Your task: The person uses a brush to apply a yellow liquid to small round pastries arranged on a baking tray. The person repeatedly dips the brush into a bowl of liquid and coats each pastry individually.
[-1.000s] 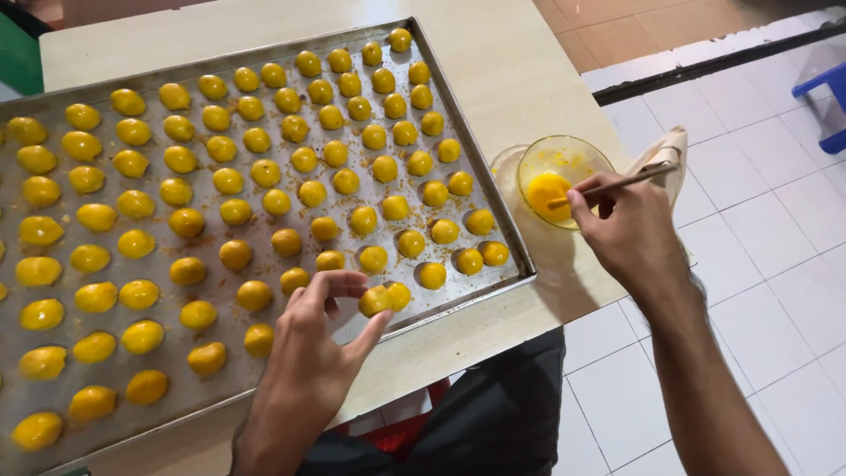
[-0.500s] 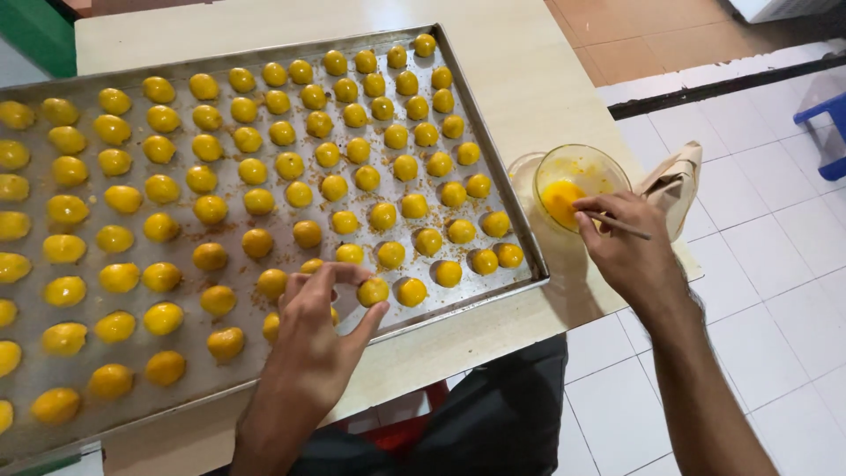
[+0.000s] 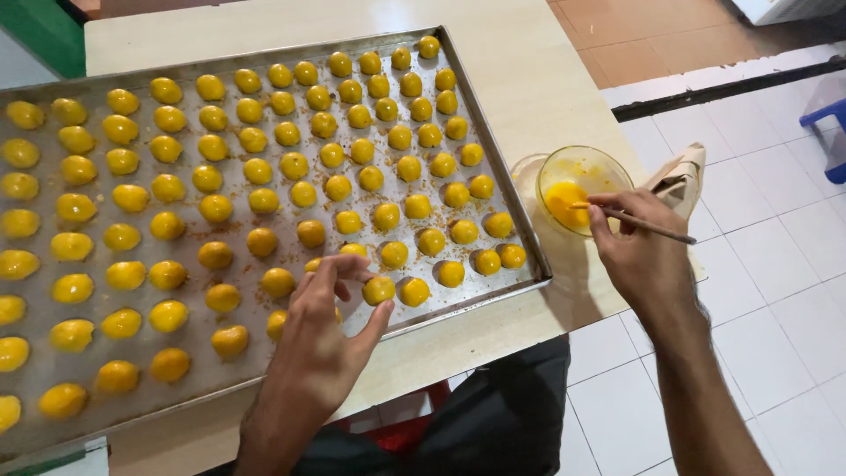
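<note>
Near the baking tray's [image 3: 493, 159] front edge, left hand [image 3: 322, 339] pinches a glazed yellow pastry ball [image 3: 379, 289]; right hand's [image 3: 639, 251] fingers grip a brush [image 3: 639, 222] dipping into the egg-wash bowl [image 3: 583, 188].

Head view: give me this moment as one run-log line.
left hand: grip on a yellow pastry ball on baking tray | right hand: holds brush, tip in glass bowl of yellow glaze | tray on table
</note>
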